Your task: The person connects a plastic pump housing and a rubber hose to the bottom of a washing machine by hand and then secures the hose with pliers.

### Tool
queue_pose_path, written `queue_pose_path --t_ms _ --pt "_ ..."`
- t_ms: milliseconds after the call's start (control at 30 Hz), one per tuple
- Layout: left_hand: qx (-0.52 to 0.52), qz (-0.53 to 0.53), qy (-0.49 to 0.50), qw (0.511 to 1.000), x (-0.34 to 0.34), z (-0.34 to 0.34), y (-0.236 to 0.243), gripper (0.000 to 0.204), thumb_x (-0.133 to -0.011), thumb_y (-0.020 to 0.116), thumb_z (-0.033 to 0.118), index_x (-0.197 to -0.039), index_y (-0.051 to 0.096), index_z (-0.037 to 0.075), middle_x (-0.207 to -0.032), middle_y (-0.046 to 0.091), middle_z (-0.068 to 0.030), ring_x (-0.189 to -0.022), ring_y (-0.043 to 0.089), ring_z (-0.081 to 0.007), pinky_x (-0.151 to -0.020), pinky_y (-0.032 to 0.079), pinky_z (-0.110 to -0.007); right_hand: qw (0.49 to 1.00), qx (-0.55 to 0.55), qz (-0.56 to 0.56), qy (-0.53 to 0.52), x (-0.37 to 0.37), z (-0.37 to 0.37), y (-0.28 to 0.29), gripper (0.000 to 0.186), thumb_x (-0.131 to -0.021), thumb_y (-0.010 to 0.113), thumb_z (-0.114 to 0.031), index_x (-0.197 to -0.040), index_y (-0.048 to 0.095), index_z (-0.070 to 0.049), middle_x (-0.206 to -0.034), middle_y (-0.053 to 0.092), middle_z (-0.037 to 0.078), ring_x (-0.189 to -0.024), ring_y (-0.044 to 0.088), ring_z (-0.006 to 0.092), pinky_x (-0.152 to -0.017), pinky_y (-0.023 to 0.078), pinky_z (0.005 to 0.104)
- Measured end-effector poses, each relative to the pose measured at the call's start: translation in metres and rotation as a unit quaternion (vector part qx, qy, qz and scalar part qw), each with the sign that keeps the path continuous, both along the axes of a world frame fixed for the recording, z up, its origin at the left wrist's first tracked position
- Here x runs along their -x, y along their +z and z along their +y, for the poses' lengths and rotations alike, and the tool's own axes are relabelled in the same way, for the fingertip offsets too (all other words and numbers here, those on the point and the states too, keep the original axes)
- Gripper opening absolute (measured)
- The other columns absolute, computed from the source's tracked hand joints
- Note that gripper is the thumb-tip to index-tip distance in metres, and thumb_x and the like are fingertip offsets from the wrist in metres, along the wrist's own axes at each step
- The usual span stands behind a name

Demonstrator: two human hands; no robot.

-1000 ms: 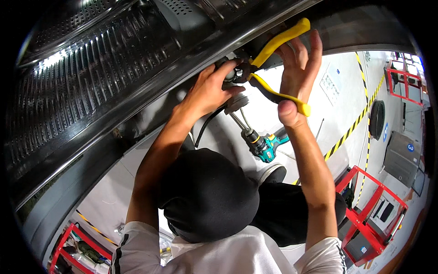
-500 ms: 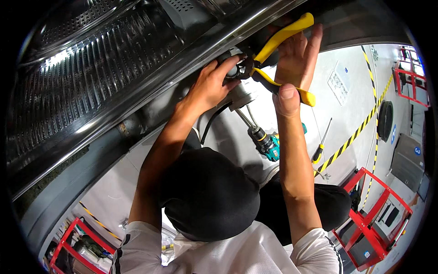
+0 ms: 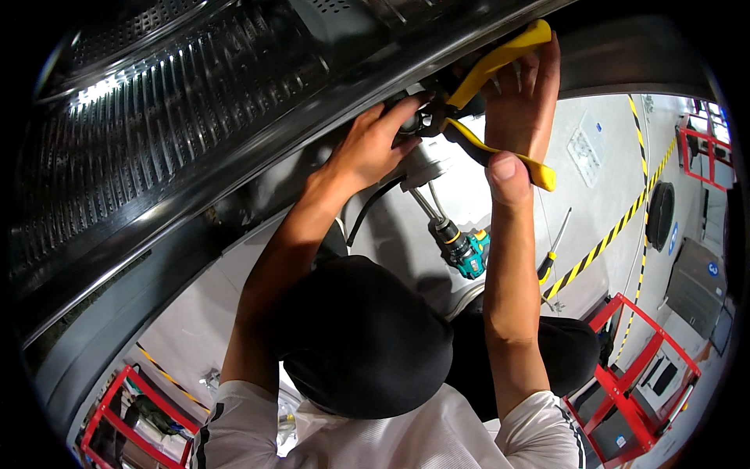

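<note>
A pair of pliers with yellow and black handles (image 3: 508, 55) is in my right hand (image 3: 522, 117), the handles spread wide. My right thumb presses the lower handle, and the fingers reach behind the upper one. The jaws sit at a shadowed fitting under the metal edge of a machine. My left hand (image 3: 369, 150) is closed there, with its index finger and thumb around a small dark part beside the jaws. That part is mostly hidden by the fingers and shadow. Above both hands lies a ribbed, perforated metal drum (image 3: 203, 125).
A teal cordless drill (image 3: 469, 254) and a screwdriver (image 3: 549, 262) lie on the floor beyond my legs. A dark hose (image 3: 367, 205) hangs below my left hand. Red-framed carts (image 3: 625, 375) stand right and lower left. Yellow-black tape (image 3: 605, 238) marks the floor.
The view has shifted slightly, so the machine and floor items sit a little differently. Both hands and the pliers keep nearly the same grip, with the handles still spread.
</note>
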State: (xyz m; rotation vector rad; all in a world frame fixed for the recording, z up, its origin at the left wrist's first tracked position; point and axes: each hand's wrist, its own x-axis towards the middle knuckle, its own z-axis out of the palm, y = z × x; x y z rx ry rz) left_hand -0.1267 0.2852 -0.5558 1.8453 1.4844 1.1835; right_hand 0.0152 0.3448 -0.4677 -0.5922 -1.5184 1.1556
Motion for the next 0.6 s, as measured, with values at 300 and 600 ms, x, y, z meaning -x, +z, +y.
queue_pose_path --t_ms 300,600 --pt "0.022 -0.050 -0.015 0.998 -0.0036 0.0019 0.0016 0.058 -0.074 0.068 0.000 -0.127 0.051 0.015 -0.105 0.059 -0.0198 -0.098 0.055 -0.0400 -0.082 0.047 -0.043 1.000 0.005 0.011 0.012 -0.0022 -0.0027 -0.0018 0.120 -0.058 0.071 -0.061 -0.147 0.011 -0.008 -0.137 0.032 0.015 -0.128 0.034 0.0320 -0.106 0.028 0.0450" --pt "0.072 -0.009 -0.007 0.997 -0.0035 0.0014 0.0005 0.058 -0.074 0.070 0.006 -0.128 0.051 0.015 -0.103 0.061 -0.0165 -0.094 0.057 -0.0358 -0.081 0.047 -0.040 0.997 -0.049 0.055 -0.011 -0.0020 -0.0021 -0.0034 0.109 -0.062 0.067 -0.053 -0.147 0.010 -0.016 -0.142 0.031 0.015 -0.132 0.032 0.0308 -0.104 0.028 0.0444"
